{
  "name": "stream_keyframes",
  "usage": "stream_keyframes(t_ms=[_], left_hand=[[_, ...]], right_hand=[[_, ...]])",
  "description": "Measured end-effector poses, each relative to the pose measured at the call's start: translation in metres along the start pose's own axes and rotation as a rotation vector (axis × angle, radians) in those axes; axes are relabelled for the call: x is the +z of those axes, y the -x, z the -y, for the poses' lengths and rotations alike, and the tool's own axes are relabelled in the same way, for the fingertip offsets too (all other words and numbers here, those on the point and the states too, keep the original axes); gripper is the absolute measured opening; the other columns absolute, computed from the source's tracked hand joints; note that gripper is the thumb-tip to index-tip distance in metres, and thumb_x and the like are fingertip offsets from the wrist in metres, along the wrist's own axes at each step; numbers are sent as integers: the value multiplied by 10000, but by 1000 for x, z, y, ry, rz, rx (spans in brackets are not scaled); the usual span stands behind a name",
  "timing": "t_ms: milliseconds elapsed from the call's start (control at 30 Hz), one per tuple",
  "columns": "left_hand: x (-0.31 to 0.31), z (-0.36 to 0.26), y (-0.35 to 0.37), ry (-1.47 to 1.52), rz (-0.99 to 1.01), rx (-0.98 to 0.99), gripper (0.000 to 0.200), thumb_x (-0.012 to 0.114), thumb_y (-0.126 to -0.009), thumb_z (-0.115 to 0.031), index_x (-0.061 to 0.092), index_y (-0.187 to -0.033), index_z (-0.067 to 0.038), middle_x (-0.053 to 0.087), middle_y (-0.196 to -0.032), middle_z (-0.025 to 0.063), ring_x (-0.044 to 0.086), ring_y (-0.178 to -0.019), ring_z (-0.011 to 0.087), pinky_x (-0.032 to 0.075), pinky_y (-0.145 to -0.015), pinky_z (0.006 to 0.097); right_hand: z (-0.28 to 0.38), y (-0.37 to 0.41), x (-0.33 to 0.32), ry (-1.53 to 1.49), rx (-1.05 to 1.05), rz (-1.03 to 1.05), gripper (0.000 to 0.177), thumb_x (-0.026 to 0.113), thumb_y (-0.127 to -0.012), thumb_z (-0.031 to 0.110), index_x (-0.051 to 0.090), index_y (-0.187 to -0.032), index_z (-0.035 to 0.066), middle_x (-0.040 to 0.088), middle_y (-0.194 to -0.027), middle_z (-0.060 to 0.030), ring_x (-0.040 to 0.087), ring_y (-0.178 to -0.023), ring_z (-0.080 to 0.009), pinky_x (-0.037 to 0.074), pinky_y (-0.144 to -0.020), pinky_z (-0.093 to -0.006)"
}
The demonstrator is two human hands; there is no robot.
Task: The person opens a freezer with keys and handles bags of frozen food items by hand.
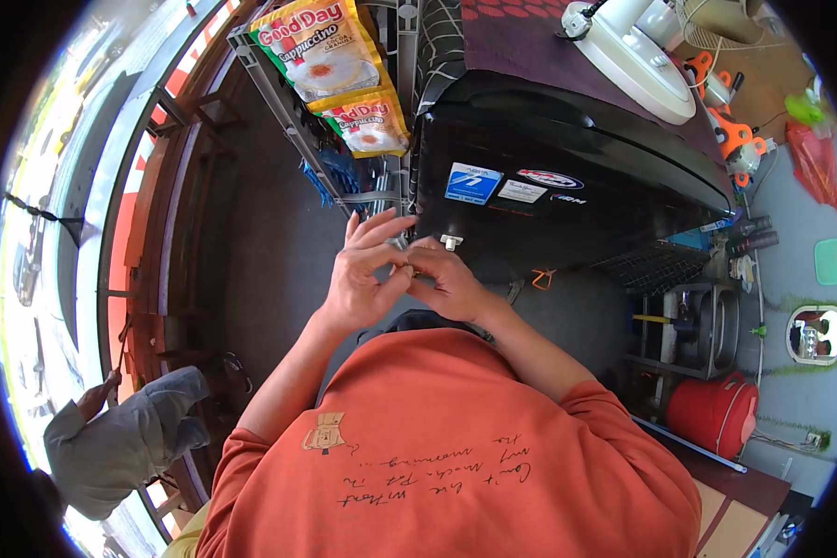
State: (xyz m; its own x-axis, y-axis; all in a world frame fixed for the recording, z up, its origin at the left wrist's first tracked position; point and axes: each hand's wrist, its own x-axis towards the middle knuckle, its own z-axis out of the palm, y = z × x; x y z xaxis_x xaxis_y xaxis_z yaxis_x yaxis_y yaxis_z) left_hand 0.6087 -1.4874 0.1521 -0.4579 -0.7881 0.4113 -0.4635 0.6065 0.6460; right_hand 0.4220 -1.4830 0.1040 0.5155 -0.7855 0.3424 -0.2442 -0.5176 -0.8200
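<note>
My left hand [363,274] and my right hand [448,282] meet in front of my chest. The left thumb and index finger are pinched together, with the other fingers raised and spread. Against them the right fingertips are closed, and whatever small thing lies between the two hands is too hidden to name. Just beyond is a glossy black box [567,177] with several stickers and a small silver latch [451,243]. Behind the left hand, Good Day Cappuccino sachets [321,56] hang on a metal rack [288,116].
A white fan base [628,65] stands on the black box. At right are a metal sink-like basin [711,325] and a red container [716,414]. Long wooden benches [149,205] run along the left, where another person [126,442] is seated.
</note>
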Motion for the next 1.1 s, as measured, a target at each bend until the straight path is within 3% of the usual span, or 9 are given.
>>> stream_keyframes(t_ms=[133,200,300,367,500,567,800,867,1100], left_hand=[[28,26,18,520,-116,-333,73,672,-762,-84,667,-809,-28,585,-1278,193,497,-1265,287,339,-1063,419],[47,41,31,692,-165,-447,92,678,-781,-100,671,-819,-16,577,-1275,231,511,-1248,285,358,-1045,387],[68,62,50,761,-91,-571,162,671,-841,-164,675,-871,-5,599,-1258,208,538,-1208,235,397,-1007,361],[70,74,66,460,130,-625,283,637,-893,-230,650,-953,46,616,-1236,180,584,-1135,217,429,-965,323],[81,99,117,409,74,-791,311,645,-868,-260,676,-998,21,680,-1113,166,650,-1035,230,489,-894,347],[72,96,134,395,107,-1041,351,642,-885,-275,666,-1047,35,693,-1069,156,646,-1014,203,487,-875,317],[69,125,218,169,99,-1100,361,657,-865,-295,680,-1040,20,715,-954,148,677,-902,193,518,-791,319],[68,126,233,124,75,-1137,333,665,-837,-315,703,-984,-19,708,-948,183,690,-919,284,519,-822,371],[61,116,254,-5,176,-1076,295,664,-835,-297,704,-959,-32,691,-964,207,662,-937,368,520,-806,427]], right_hand=[[-18,11,20,-156,-47,-181,105,626,-884,144,628,-908,42,634,-918,-75,590,-900,-222,483,-725,-338],[-22,20,25,-435,359,-47,131,567,-928,143,629,-885,36,647,-840,-86,615,-773,-212,483,-677,-331],[-44,36,31,-200,360,-57,202,559,-929,176,633,-838,11,635,-736,-136,619,-632,-230,478,-604,-353],[-71,56,38,-111,462,-77,226,565,-914,195,641,-805,12,626,-695,-152,625,-616,-264,480,-588,-372],[-126,93,44,378,594,-201,283,578,-865,248,653,-704,27,606,-626,-186,624,-600,-359,485,-570,-431],[-142,100,47,398,645,-206,281,575,-846,259,646,-675,46,615,-634,-183,620,-624,-385,492,-599,-469],[-154,92,57,619,613,-294,317,552,-852,254,594,-619,43,584,-592,-194,598,-588,-403,484,-590,-494],[-155,90,58,638,629,-326,314,545,-854,261,599,-629,47,594,-602,-189,603,-606,-403,488,-616,-499],[-157,87,62,769,667,-300,270,563,-837,264,628,-652,77,649,-659,-146,636,-630,-365,508,-626,-489]])
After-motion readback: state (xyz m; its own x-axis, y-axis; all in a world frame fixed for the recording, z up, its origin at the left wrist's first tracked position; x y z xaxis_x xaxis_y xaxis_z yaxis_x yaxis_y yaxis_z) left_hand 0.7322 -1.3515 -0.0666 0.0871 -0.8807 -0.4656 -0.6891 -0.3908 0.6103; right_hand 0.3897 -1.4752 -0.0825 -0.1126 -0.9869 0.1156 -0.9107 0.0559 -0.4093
